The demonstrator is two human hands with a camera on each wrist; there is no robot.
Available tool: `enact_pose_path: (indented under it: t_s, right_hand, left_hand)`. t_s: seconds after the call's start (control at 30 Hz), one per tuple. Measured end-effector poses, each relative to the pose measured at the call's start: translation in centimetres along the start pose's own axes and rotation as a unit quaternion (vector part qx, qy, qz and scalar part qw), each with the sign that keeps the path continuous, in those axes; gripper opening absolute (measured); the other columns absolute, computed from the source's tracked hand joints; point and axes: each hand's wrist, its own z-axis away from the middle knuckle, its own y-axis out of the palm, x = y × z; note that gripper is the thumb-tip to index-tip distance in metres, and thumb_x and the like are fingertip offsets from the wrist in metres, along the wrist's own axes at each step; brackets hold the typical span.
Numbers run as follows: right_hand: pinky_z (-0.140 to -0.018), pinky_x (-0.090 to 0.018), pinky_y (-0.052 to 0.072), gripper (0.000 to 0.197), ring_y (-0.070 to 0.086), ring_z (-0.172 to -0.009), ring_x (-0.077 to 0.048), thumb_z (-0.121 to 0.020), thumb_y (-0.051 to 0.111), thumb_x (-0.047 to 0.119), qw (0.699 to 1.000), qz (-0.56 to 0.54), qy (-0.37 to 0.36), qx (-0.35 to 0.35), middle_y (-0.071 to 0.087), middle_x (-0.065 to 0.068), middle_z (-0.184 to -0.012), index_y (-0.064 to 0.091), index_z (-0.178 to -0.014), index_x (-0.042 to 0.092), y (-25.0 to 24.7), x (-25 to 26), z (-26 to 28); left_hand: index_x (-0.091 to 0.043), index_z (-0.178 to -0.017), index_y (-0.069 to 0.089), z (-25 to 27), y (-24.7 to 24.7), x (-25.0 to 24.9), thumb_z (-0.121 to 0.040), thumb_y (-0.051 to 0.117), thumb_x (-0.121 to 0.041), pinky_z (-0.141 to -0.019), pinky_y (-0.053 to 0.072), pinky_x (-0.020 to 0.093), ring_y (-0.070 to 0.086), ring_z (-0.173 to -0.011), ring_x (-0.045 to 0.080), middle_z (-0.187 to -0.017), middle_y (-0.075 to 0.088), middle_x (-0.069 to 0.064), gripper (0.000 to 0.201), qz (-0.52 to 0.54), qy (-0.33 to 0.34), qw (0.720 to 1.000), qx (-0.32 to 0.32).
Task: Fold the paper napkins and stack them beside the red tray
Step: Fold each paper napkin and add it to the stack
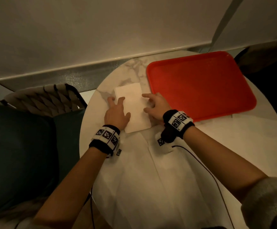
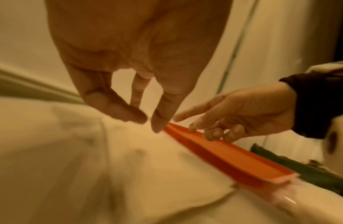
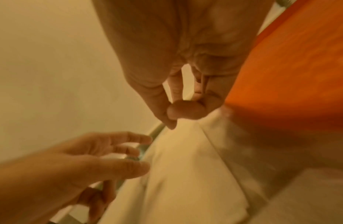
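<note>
Two hands, left hand and right hand, rest with loose fingers on a folded napkin just beside the red tray; unfolded napkins wait nearer the person.

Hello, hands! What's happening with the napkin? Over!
Left hand, right hand open, flanking folded white paper napkin. Napkin flat beside red plastic tray. Nothing blocking.

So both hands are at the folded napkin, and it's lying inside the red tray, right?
Not quite. Both hands, left and right, are at the folded napkin, but the head view shows it lying on the table beside the red tray, not inside it.
</note>
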Motion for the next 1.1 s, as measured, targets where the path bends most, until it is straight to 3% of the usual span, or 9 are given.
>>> enact_pose_path:
  t_s: [0.13,0.27,0.4,0.5,0.67,0.8,0.9,1.0,1.1]
  right_hand:
    - [-0.075,-0.029,0.045,0.036,0.051,-0.085,-0.015,-0.082,0.068,0.012,1.0,-0.016,0.006,-0.023,0.052,0.0,-0.097,0.064,-0.117,0.021,-2.2,-2.0,5.9]
    - [-0.061,-0.029,0.052,0.029,0.06,-0.079,-0.02,-0.082,0.071,0.013,0.999,-0.023,0.039,0.0,0.058,-0.004,-0.103,0.066,-0.109,0.021,-3.0,-5.7,12.3]
    - [-0.075,-0.026,0.046,0.033,0.053,-0.079,-0.014,-0.076,0.077,0.023,0.994,0.064,0.091,-0.003,0.054,0.0,-0.103,0.063,-0.105,0.028,-2.4,-9.2,18.3]
    - [-0.082,-0.03,0.048,0.041,0.053,-0.094,-0.015,-0.072,0.078,0.033,0.986,0.093,0.14,-0.01,0.046,0.003,-0.106,0.055,-0.106,0.031,-0.8,-11.7,21.4]
    - [-0.091,-0.034,0.048,0.055,0.05,-0.107,-0.019,-0.069,0.079,0.037,0.987,0.069,0.137,-0.038,0.04,0.003,-0.113,0.047,-0.113,0.029,1.1,-14.8,22.6]
    - [-0.09,-0.034,0.047,0.056,0.05,-0.105,-0.02,-0.068,0.077,0.037,0.991,0.048,0.116,-0.051,0.039,0.004,-0.112,0.047,-0.114,0.028,1.3,-15.4,22.7]
    - [-0.088,-0.036,0.049,0.055,0.051,-0.101,-0.018,-0.068,0.077,0.037,0.992,0.027,0.11,-0.053,0.04,0.004,-0.111,0.047,-0.114,0.028,1.0,-15.7,23.0]
    - [-0.085,-0.035,0.051,0.054,0.053,-0.098,-0.017,-0.07,0.076,0.036,0.993,0.01,0.102,-0.054,0.041,0.004,-0.111,0.046,-0.114,0.029,0.4,-16.0,23.4]
    - [-0.081,-0.034,0.052,0.053,0.054,-0.095,-0.016,-0.072,0.074,0.037,0.992,0.011,0.104,-0.065,0.042,0.005,-0.111,0.045,-0.115,0.029,-0.3,-16.1,23.8]
  left_hand:
    - [-0.021,-0.126,0.053,5.5,0.4,-2.4,-0.09,0.06,-0.03,-0.085,0.046,0.035,0.058,-0.103,0.025,-0.125,0.048,0.005,0.038,0.033,0.059,0.997,0.027]
    - [-0.02,-0.114,0.062,11.2,3.7,-4.5,-0.092,0.058,-0.029,-0.085,0.045,0.03,0.056,-0.095,0.016,-0.113,0.056,-0.001,0.024,0.043,0.133,0.986,0.093]
    - [-0.019,-0.131,0.051,15.3,8.1,-6.2,-0.092,0.056,-0.043,-0.089,0.046,0.033,0.047,-0.114,0.018,-0.126,0.047,0.0,0.046,-0.017,0.15,0.979,0.141]
    - [-0.02,-0.14,0.038,16.6,10.3,-6.4,-0.085,0.06,-0.055,-0.089,0.048,0.035,0.039,-0.119,0.019,-0.132,0.037,0.001,0.068,-0.054,0.127,0.981,0.133]
    - [-0.022,-0.124,0.042,17.2,11.4,-6.4,-0.07,0.067,-0.067,-0.082,0.049,0.031,0.039,-0.112,0.016,-0.122,0.036,-0.002,0.074,-0.044,0.085,0.991,0.096]
    - [-0.022,-0.101,0.052,17.3,11.4,-6.9,-0.077,0.071,-0.05,-0.081,0.043,0.026,0.043,-0.102,0.015,-0.104,0.048,-0.005,0.042,0.02,0.069,0.992,0.104]
    - [-0.026,-0.068,0.05,18.3,11.1,-7.9,-0.077,0.077,-0.021,-0.064,0.036,0.014,0.052,-0.072,0.001,-0.072,0.056,-0.012,0.028,0.183,0.071,0.977,0.08]
    - [-0.018,-0.067,0.056,19.2,9.9,-9.2,-0.075,0.077,-0.01,-0.058,0.039,0.009,0.055,-0.064,-0.003,-0.068,0.061,-0.008,0.025,0.277,0.071,0.957,0.039]
    - [-0.013,-0.07,0.06,20.0,7.8,-10.3,-0.076,0.077,-0.008,-0.06,0.047,0.016,0.058,-0.064,0.004,-0.071,0.065,-0.003,0.019,0.338,0.077,0.938,0.01]
